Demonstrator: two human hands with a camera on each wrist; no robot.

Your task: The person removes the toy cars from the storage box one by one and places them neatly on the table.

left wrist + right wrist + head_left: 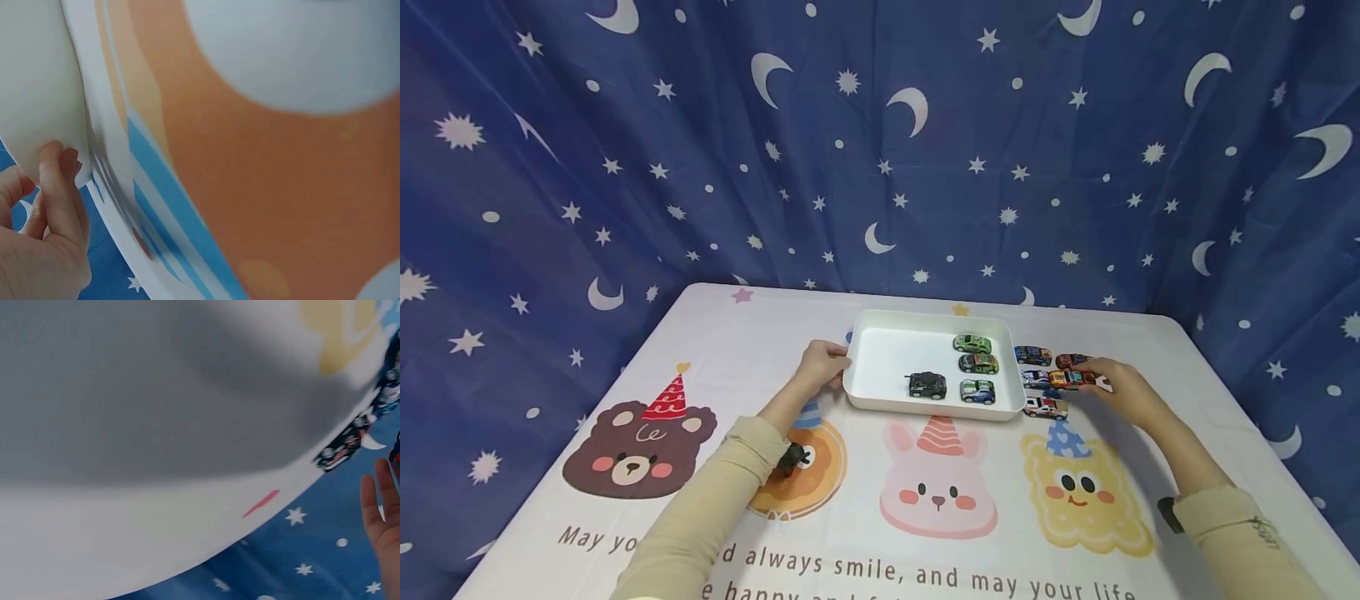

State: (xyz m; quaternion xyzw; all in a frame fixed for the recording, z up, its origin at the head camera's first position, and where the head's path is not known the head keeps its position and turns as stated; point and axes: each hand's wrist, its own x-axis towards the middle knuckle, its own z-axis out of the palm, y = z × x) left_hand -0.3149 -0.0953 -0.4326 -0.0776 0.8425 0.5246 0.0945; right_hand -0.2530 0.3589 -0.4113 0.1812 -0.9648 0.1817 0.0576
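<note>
White tray [883, 406] on tabletop [865, 521], left rim pinched between thumb and fingers of left hand [822, 365]. Red-and-yellow toy car [1063, 379] gripped in fingers of right hand [1114, 385], just right of tray, above other cars. Inside tray, toward right side: two green cars [972, 343] one nearer than the other, white-and-blue car [977, 392] nearer still, black tank-like toy [927, 386] to its left. Outside, beside right wall: blue car [1033, 356], white-and-red car [1046, 407], others partly hidden near right hand. Behind tabletop: blue star-and-moon curtain [865, 179].
</note>
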